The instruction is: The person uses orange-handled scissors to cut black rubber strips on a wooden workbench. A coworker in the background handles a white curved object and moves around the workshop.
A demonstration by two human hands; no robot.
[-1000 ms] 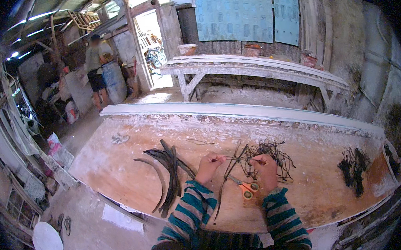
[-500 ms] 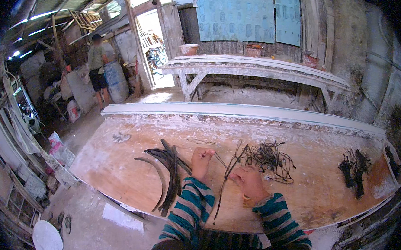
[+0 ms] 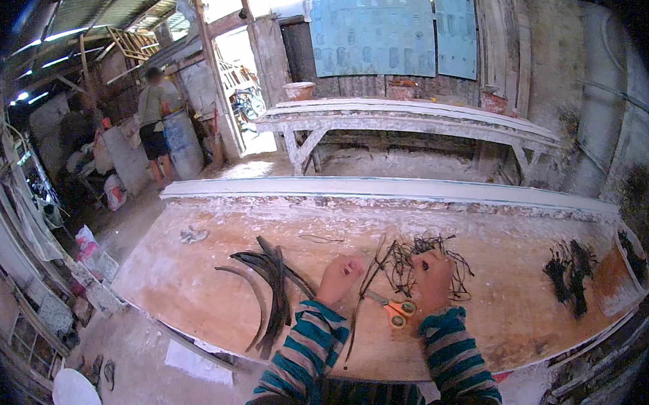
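Scissors [image 3: 392, 307] lie between left hand [image 3: 339, 280] and right hand [image 3: 432, 281] by cords [image 3: 398, 263], toward counter [image 3: 183, 290] front edge, probably for quick reach; both grips pinched narrow, can't tell on what.

At four o'clock the bare right hand [image 3: 432, 283] hides part of the tangle of thin black cords [image 3: 401, 266]; whether it or the bare left hand [image 3: 340, 280], near six, grips a strand is too fine to tell. At ten, the head of a person in dark shorts [image 3: 152, 119] is blurred. Toward eight, the lower edge crops a round white disc [image 3: 76, 391].
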